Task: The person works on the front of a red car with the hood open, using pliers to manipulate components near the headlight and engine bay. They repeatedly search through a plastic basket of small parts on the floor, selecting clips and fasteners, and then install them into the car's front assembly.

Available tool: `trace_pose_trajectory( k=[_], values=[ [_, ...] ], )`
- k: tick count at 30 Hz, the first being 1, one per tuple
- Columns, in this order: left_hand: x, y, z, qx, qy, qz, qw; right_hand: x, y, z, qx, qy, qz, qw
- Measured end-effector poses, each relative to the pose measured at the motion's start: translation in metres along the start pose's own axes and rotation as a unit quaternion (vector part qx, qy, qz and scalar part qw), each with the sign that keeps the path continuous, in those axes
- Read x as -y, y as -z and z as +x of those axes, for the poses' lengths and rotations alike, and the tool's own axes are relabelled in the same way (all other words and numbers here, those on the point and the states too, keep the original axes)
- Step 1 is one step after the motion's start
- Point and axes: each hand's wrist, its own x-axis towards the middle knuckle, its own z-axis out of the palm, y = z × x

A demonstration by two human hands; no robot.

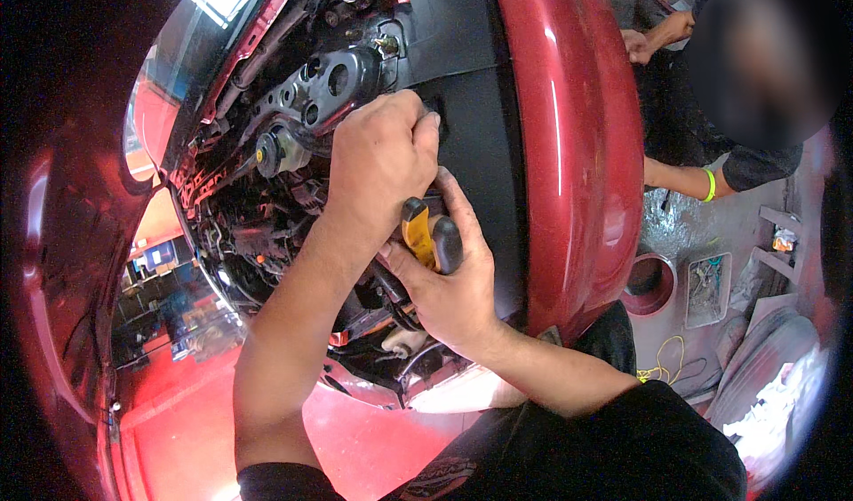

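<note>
My left hand (382, 150) is closed above the black cover panel (484, 137) behind the red bumper (573, 146). Its thumb and fingers press together at the panel; whatever they pinch is hidden. Just below and to its right, my right hand (458, 297) grips a yellow-and-black-handled tool (419, 234). The tool's working end is out of sight behind the hands. Fingertips of the right hand reach up close to the left hand. A dark metal bracket with round holes (338, 79) lies beyond the left hand.
The engine bay, with a capped reservoir (269, 155) and hoses, spreads to the left under the raised red hood (53, 306). A co-worker's arm (680, 179) with a bright wristband is beyond the bumper. On the floor at right are a tray (708, 288) and a yellow cord (671, 354).
</note>
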Motion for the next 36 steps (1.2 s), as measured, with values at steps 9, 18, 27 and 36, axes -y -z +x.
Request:
trace_pose_trajectory(
  k=[9,18,27,36],
  values=[
    [0.000,0.001,-0.003,0.030,0.266,-0.209,0.940,0.001,-0.004,-0.001,-0.006,-0.017,0.054,0.998],
    [0.013,-0.017,-0.005,-0.034,0.131,-0.230,0.964,-0.010,0.000,0.001,-0.017,0.003,0.074,0.997],
    [0.004,0.041,-0.095,-0.185,0.163,-0.593,0.767,0.016,0.020,-0.037,0.047,0.069,0.018,0.996],
    [-0.084,0.057,-0.332,-0.078,0.239,-0.707,0.661,0.030,0.069,-0.252,0.151,0.069,0.012,0.986]
  ],
)
